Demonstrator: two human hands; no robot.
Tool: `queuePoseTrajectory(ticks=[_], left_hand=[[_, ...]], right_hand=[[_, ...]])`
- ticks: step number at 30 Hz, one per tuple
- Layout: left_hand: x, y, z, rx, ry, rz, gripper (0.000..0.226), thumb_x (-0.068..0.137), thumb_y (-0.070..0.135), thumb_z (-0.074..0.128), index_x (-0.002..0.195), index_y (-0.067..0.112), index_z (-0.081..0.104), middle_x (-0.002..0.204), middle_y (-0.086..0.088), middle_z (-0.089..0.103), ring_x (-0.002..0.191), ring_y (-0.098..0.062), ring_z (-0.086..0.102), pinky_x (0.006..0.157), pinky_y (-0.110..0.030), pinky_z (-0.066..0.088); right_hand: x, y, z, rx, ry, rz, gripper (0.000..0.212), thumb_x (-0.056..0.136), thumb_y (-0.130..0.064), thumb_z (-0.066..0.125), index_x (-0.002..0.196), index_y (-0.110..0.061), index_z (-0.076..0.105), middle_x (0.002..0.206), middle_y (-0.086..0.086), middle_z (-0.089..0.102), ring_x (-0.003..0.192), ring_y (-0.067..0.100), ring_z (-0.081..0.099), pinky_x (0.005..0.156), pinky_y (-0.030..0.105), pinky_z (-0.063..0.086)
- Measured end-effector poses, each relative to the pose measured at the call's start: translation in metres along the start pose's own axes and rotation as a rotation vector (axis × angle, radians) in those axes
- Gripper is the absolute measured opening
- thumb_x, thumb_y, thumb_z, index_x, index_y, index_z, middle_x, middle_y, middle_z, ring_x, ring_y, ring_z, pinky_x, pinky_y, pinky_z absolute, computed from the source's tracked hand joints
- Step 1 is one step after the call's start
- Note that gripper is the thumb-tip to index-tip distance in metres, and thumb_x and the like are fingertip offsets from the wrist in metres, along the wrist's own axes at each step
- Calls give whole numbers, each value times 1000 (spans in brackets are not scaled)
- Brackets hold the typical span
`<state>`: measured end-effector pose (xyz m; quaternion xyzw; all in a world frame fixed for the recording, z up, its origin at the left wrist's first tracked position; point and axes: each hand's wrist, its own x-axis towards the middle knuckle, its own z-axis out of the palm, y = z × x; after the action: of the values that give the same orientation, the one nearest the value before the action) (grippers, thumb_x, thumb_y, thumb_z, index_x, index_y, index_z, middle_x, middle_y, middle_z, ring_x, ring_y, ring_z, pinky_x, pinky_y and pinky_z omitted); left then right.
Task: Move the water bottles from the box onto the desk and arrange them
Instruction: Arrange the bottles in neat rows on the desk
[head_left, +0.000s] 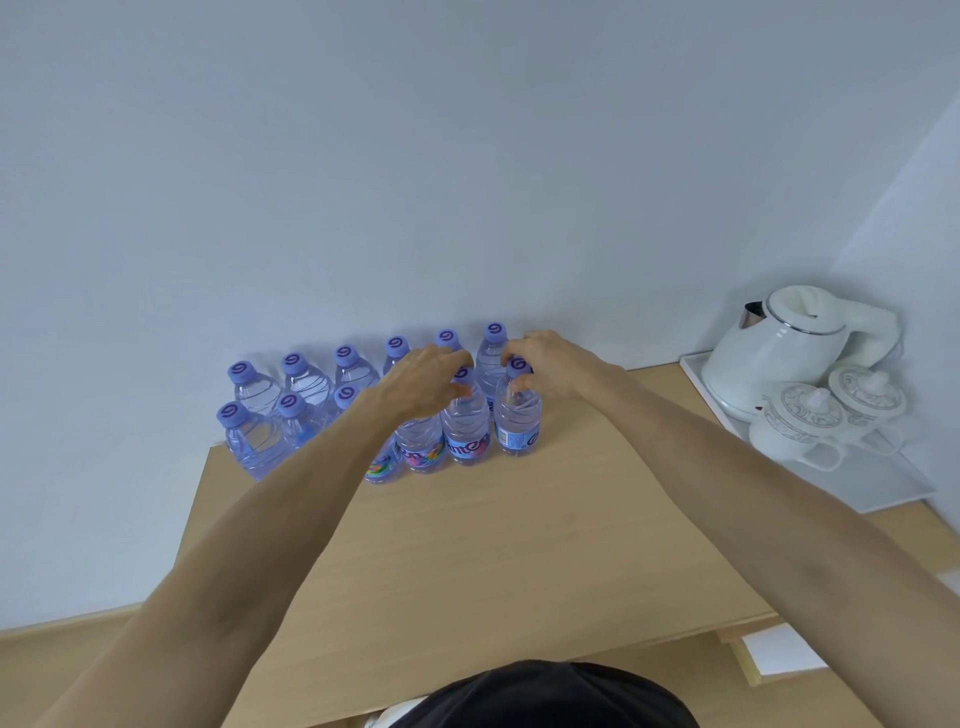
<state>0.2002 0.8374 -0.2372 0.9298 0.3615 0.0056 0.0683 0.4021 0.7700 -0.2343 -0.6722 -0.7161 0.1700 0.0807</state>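
Several clear water bottles with purple caps stand in two rows at the back of the wooden desk (509, 540), against the wall. My right hand (550, 364) pinches the neck of the rightmost front bottle (518, 415), just under its cap. My left hand (423, 384) curls over the top of a front-row bottle (422, 441), next to the bottle (466, 426) between my two hands. The back row (304, 379) runs left from the tall bottle (492, 358) behind my right hand. The box is not in view.
A white kettle (779, 343) and two lidded white cups (800, 421) sit on a white tray (878, 483) at the desk's right side. A white paper (779, 649) lies below the desk's right front corner. The wall is close behind the bottles.
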Motion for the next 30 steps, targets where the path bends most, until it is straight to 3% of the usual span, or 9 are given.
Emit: queuePoseTrajectory(ticks=[3,6,13,20,24,30], left_hand=[[-1,-2,1,-10,12,-29,36,90,42,61,120,21,57,108,-5,64,101,-28,59,72,-35,40],[-3,-5,-1,-27,6,-75,43,88,51,60,118,20,55,101,-4,67,97,-28,60,77,-41,49],[-5,-3,0,-25,29,-86,42,90,53,56,109,16,56,96,-7,67,93,-30,60,76,-40,48],[-6,2,-1,-71,34,-42,29,95,32,58,118,15,60,111,-10,63,102,-32,58,74,-36,40],[-9,-5,-8,-98,-33,12,29,95,21,56,124,24,59,114,-6,63,105,-29,57,86,-47,47],[-11,0,-7,-72,12,-68,42,87,44,64,124,25,58,117,-3,65,107,-27,58,81,-37,42]], right_hand=[[1,1,-1,2,-14,-5,41,87,-29,71,124,-16,57,101,1,40,92,23,50,72,30,38],[2,2,-2,-9,-43,-3,45,88,-32,70,128,-18,55,103,1,39,96,24,51,76,32,42],[3,1,-4,-20,-47,-16,42,89,-30,68,128,-20,56,107,1,43,97,20,49,76,31,39],[4,-4,-3,-56,-28,-4,36,92,-25,65,126,-16,59,118,11,52,104,27,55,77,33,43],[5,-7,-3,-60,-15,-8,32,90,-24,66,120,-13,62,114,11,54,99,28,56,75,33,44],[3,-9,-8,-98,-67,-24,32,88,-18,67,120,-13,62,103,6,51,95,28,57,75,36,47]])
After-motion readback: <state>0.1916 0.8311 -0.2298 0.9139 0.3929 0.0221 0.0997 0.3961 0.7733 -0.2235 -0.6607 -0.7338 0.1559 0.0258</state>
